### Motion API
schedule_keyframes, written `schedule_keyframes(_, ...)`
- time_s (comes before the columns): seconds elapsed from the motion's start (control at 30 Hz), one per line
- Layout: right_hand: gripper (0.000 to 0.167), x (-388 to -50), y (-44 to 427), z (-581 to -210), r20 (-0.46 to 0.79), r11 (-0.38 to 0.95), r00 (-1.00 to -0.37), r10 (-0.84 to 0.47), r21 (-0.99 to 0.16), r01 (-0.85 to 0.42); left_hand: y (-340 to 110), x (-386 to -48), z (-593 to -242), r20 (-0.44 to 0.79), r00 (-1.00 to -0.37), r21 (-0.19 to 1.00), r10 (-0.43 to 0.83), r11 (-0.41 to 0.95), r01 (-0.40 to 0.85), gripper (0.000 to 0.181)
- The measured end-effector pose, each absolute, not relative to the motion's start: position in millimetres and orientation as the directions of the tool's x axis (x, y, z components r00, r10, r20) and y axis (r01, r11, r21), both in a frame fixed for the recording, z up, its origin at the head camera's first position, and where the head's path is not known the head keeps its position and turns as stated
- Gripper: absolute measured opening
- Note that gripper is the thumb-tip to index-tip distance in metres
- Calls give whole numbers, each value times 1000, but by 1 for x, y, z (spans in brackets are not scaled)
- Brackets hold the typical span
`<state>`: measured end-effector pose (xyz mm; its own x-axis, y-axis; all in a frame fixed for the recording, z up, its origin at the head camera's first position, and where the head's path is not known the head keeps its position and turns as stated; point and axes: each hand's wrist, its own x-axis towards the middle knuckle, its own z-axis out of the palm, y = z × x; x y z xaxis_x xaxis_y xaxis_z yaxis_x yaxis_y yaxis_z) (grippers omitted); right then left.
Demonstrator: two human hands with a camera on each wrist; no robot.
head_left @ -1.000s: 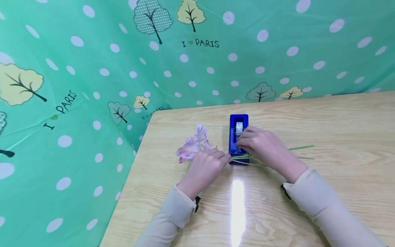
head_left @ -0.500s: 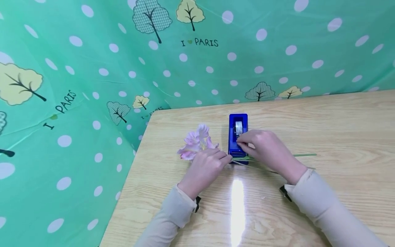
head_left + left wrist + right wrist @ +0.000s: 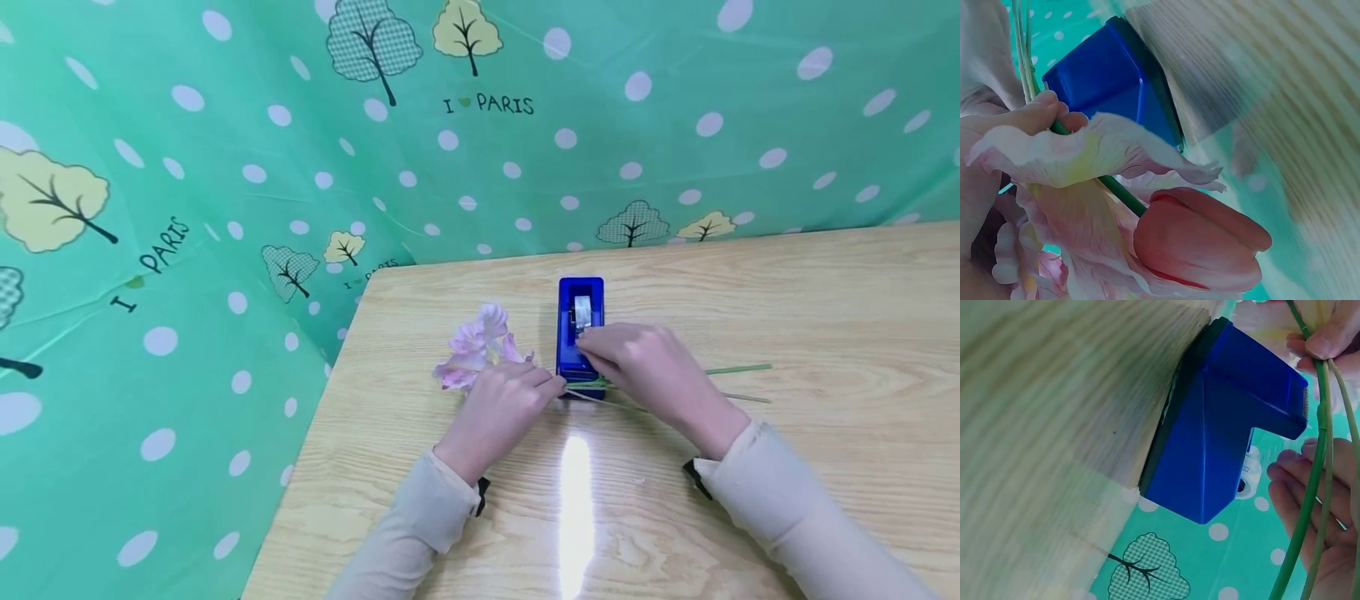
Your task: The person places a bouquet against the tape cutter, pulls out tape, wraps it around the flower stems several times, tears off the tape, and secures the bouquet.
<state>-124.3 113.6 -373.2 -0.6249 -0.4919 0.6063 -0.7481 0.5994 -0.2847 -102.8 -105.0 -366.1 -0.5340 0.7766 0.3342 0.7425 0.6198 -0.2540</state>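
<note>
My left hand (image 3: 501, 408) pinches the stems of artificial flowers between thumb and fingers, just below the pale pink petals (image 3: 468, 354). A coral tulip head (image 3: 1200, 240) hangs beside them in the left wrist view. The green stems (image 3: 1310, 494) cross the front end of a blue tape dispenser (image 3: 567, 333). Over the dispenser is my right hand (image 3: 656, 367), its fingertips close to the tape roll (image 3: 582, 310). The right wrist view shows those fingers (image 3: 1291, 472) loosely bent behind the stems; whether they touch tape is unclear.
The wooden table (image 3: 825, 317) extends around the dispenser, with its left edge past the flowers. A green dotted cloth (image 3: 525, 192) hangs behind the table and along its left side.
My right hand has shifted slightly down and away from the tape roll. The free stem ends have swung a little, and the petals have turned slightly; the left hand has barely moved.
</note>
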Motion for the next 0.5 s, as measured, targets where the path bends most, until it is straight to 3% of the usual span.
schedule_keyframes(0.5,19,-114,107,-370,676,579,-542,-500,-205,-790,-103,-103,-364,340,-540,-257,770,629,734,14)
